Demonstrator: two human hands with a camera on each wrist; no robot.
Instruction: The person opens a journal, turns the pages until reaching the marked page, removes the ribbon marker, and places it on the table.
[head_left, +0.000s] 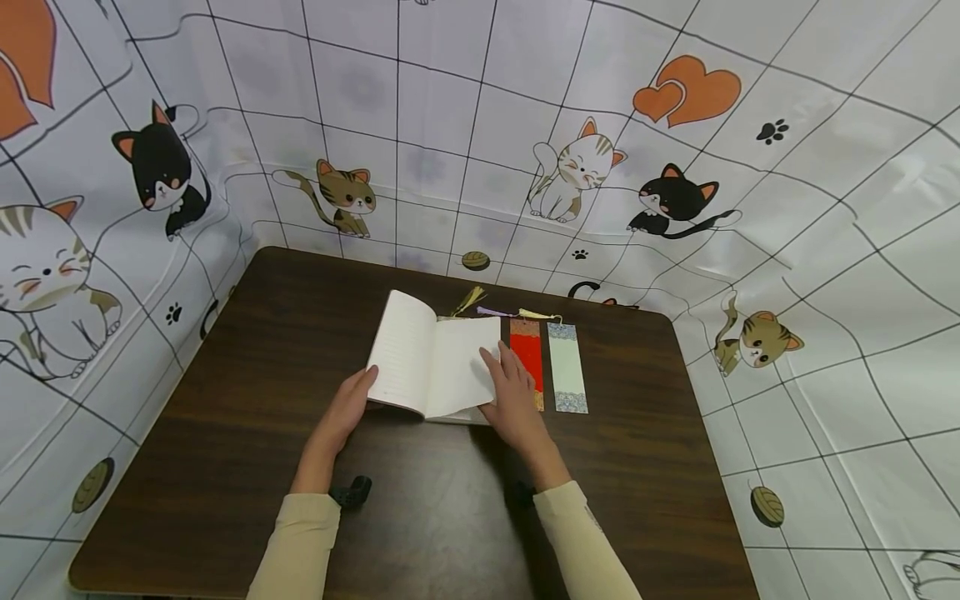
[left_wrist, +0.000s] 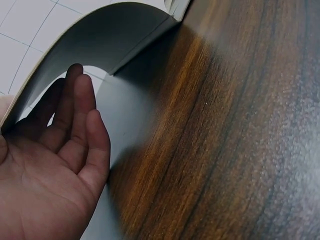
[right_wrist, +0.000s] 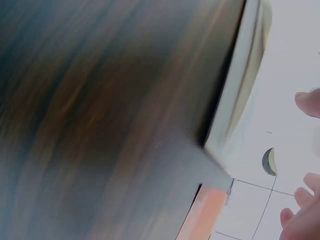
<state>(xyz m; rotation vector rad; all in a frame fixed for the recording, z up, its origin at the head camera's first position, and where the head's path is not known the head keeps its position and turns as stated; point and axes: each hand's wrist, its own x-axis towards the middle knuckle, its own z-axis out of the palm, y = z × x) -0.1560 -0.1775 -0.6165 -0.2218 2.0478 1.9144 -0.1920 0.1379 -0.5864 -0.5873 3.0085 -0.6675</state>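
Observation:
An open book (head_left: 401, 354) with white pages lies on the brown table, its left side raised in a curve. My left hand (head_left: 350, 406) holds that left edge, thumb on the page. In the left wrist view the other fingers of the left hand (left_wrist: 65, 150) are behind the dark cover. My right hand (head_left: 517, 404) is at the book's right edge, fingers spread over the right page (head_left: 465, 362), whose lower edge lifts from the pages below. The right wrist view shows the right hand (right_wrist: 307, 200) only in part, thumb and fingers apart.
A red bookmark (head_left: 527, 354) and a pale green bookmark (head_left: 567, 367) lie right of the book. Tassels (head_left: 468, 300) lie behind it. Dark wood table (head_left: 225, 442) extends around the book, and a cat-printed sheet (head_left: 442, 158) hangs behind.

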